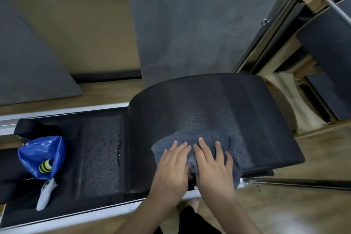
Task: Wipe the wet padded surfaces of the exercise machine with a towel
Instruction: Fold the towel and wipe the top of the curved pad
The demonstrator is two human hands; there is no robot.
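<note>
While pressing down side by side, left hand [171, 165] and right hand [212, 163] both flat, fingers spread, palms on the gray towel [182, 138]. Towel bunched on the near slope of the curved black pad [199, 104], touching it. Left of that, flat pad [102, 150] beaded with water drops. Farther left, blue plastic bag [40, 155] with a yellow-and-black striped ball [45, 166] at its mouth, white spray bottle [45, 194] just beside. Wooden floor [303, 205] below.
</note>
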